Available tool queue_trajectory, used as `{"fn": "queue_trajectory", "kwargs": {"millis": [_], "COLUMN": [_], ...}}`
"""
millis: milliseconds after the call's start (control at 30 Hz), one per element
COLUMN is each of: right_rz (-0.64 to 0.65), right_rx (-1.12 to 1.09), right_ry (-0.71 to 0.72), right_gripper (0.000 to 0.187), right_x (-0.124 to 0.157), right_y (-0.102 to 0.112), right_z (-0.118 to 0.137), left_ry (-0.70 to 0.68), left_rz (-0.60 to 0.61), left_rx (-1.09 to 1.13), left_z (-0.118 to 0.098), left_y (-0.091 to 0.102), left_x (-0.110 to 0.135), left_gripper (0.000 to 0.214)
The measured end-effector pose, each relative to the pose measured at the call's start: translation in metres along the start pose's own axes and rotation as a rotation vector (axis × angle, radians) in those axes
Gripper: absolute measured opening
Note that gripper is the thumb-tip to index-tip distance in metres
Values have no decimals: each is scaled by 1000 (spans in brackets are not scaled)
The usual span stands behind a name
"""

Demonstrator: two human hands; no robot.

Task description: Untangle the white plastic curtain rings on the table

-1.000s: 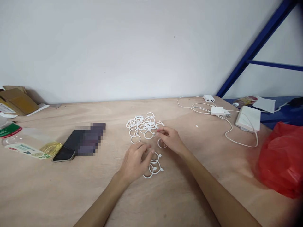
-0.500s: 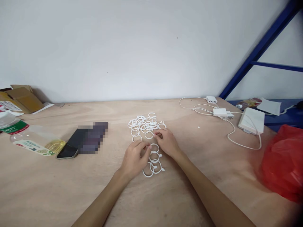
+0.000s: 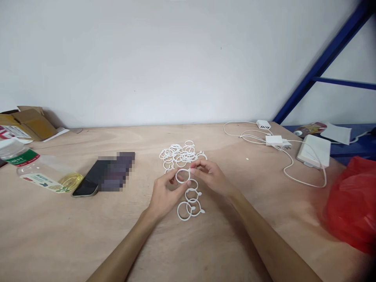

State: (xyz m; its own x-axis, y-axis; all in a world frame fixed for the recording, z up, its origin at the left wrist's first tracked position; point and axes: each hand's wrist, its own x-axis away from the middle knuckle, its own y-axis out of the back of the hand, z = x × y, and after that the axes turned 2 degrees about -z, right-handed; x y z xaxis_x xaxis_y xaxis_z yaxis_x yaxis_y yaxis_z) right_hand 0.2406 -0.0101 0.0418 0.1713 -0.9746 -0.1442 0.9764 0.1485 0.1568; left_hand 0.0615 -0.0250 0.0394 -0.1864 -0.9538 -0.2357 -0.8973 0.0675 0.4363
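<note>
**Label check: print visible, no full wording legible**

Clear bottle (image 3: 26,168), left side: green band (image 3: 23,158) near the cap carried pale Chinese-looking characters, too soft to transcribe safely. White label (image 3: 41,183) lower on the same bottle had a small red mark plus a line of larger dark characters; also unreadable at this resolution.

Carton (image 3: 38,123), far left: white sticker (image 3: 16,131) showed rows of fine print, too small to read.

Second bottle (image 3: 311,128), right rear: multicoloured wrapper, any wording too small.

Phone (image 3: 86,184): pixelation covered part, nothing readable there.
</note>
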Motion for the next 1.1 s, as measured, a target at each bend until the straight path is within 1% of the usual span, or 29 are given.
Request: {"fn": "queue_trajectory", "kwargs": {"millis": [133, 200, 333, 400, 533, 600, 667, 700, 767, 800, 833, 867, 900, 967, 1033, 1100], "right_rz": [8, -47, -157, -183, -229, -207, -192, -219, -343, -425, -475, -496, -503, -474, -439, -428], "right_rx": [-202, -258, -348, -337, -220, -196, -155, -104, 89, 229, 394, 558, 692, 872, 954, 971], "right_ry": [-63, -60, -63, -58, -18, -16, -8, 2, 40, 59, 86, 103, 94, 67, 47, 52], "right_gripper": [24, 25, 25, 25, 26, 26, 24, 23, 22, 23, 23, 25, 28, 32, 31, 26], "right_x": [1, 1, 3, 5, 7, 6, 3, 1, -4, -7, -8, -10, -11, -12, -12, -11], "right_y": [-15, -25, -41, -45, -48, -46, -40, -36, -24, -17, -11, -5, 0, 6, 7, 6], "right_z": [-6, -8, -11, -10, -5, -4, -6, -9, -19, -25, -32, -39, -45, -53, -57, -58], "left_ry": [-36, -32, 18, 47, 73, 72, 65, 57, 14, -22, -63, -105, -142, -191, -219, -237], "left_rz": [-57, -74, -101, -93, -65, -60, -67, -74, -70, -53, -25, 14, 56, 139, 206, 239], "left_rx": [42, 51, 100, 150, 203, 179, 100, 42, -87, -145, -196, -239, -277, -347, -398, -415], "left_z": [0, 0, -1, -1, 1, 2, 3, 3, 4, 4, 5, 5, 6, 8, 9, 9], "left_y": [-1, -1, -3, -4, -5, -4, -2, -1, 0, 0, 0, -1, -2, -5, -7, -8], "left_x": [1, 1, 1, 2, 2, 1, -1, -1, -2, -1, 0, 1, 3, 6, 9, 10], "left_gripper": [26, 22, 20, 20, 20, 22, 23, 24, 28, 30, 32, 35, 37, 44, 49, 49]}}
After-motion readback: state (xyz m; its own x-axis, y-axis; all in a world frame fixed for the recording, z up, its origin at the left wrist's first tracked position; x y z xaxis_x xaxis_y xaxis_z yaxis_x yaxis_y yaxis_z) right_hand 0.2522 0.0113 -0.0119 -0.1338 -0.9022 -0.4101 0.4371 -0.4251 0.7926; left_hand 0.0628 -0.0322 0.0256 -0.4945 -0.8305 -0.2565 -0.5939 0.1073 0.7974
